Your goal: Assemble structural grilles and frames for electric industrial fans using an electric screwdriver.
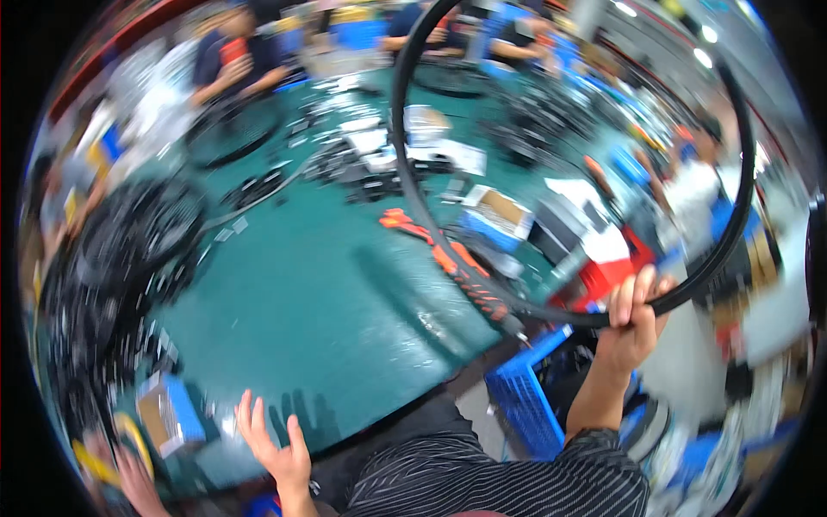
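- Fingers of the right hand (635, 320) were wrapped tight around the lower arc of a large black hoop (413, 194), apparently a bicycle rim or tyre, held up above the edge of the green tabletop (327, 310).
- Left hand (274, 446) lay open, fingers spread, at the near edge of the tabletop, gripping nothing.
- Hoop kept its round shape while hanging from that single grip, so it looked stiff and fairly light; its thin, smooth section seemed likely to swing or turn in the palm, and a second hold on the opposite arc would have steadied it.
- Orange tool (452, 263) lay on the tabletop behind the hoop, a blue crate (525, 405) stood on the floor below, and a small open box (165, 414) sat near the left hand.
- Other workers sat at the far side, blurred.
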`<state>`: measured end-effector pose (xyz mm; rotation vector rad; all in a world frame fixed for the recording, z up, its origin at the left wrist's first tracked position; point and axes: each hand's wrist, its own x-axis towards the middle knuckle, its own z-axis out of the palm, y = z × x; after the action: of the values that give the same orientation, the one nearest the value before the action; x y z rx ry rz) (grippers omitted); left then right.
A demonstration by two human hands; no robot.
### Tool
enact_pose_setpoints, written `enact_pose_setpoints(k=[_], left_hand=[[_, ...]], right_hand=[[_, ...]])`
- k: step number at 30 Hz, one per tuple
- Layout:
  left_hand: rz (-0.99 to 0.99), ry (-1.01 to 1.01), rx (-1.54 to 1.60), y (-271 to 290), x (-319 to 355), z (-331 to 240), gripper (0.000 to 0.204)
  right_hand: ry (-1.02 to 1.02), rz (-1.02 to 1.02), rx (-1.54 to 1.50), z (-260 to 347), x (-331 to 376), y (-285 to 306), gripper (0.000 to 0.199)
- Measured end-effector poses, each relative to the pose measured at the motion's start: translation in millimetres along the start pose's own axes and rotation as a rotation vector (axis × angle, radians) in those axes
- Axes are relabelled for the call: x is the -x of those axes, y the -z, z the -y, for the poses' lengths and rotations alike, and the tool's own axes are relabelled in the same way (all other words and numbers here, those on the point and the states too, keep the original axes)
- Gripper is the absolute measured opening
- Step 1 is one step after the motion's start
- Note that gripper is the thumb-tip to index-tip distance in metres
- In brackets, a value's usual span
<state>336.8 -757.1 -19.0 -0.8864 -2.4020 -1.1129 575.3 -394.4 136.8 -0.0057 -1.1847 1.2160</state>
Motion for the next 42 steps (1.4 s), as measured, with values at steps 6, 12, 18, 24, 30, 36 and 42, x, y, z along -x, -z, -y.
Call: enact_pose_setpoints(k=[6,12,18,24,30,36,42], left_hand=[[-0.250,0.297,0.146,45,57,10,0.046],[-0.258,0.582,0.085,56,97,17,0.039],[-0.062,0.206,-0.307,47,54,27,0.048],[0.005,0.136,-0.432,32,16,27,0.057],[0.059,0.073,-0.355,19,7,35,0.065],[0.042,0.007,-0.317,13,7,36,0.068],[0.091,0.180,-0.251,16,13,45,0.082]], right_hand=[[-1.024,-0.066,-0.824,-99,61,-69,0.035],[-1.410,0.113,-0.425,-163,111,-66,0.038],[-0.601,0.727,0.989,-169,107,-30,0.047],[-0.453,0.646,1.047,-154,119,-21,0.047],[-0.362,0.522,1.097,-163,129,-23,0.043],[-0.285,0.493,1.052,-164,130,-18,0.043],[-0.342,0.528,1.043,-163,124,-27,0.045]])
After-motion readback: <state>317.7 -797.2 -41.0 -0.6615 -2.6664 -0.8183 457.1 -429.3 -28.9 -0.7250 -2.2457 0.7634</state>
